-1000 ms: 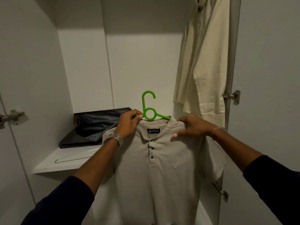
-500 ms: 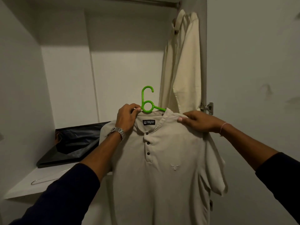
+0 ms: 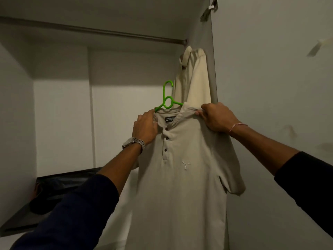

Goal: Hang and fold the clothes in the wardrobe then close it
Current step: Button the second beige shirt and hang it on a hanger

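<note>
Wardrobe (image 3: 61, 123), hands (image 3: 182, 121) gripping shirt (image 3: 182, 177) shoulders

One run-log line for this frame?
phase: hanging | left hand: grips polo shirt | right hand: pinches collar | green hanger: below rail, unhooked

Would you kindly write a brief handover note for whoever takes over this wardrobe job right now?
Left hand: grips the polo shirt at its left shoulder.
Right hand: pinches the collar on the other side.
The shirt sits on the green hanger, whose hook is below the rail, not on it.
Done: a cream shirt hangs at the rail's right end.
Left: hook the hanger on the rail, deal with the dark item on the shelf, close the door.
</note>
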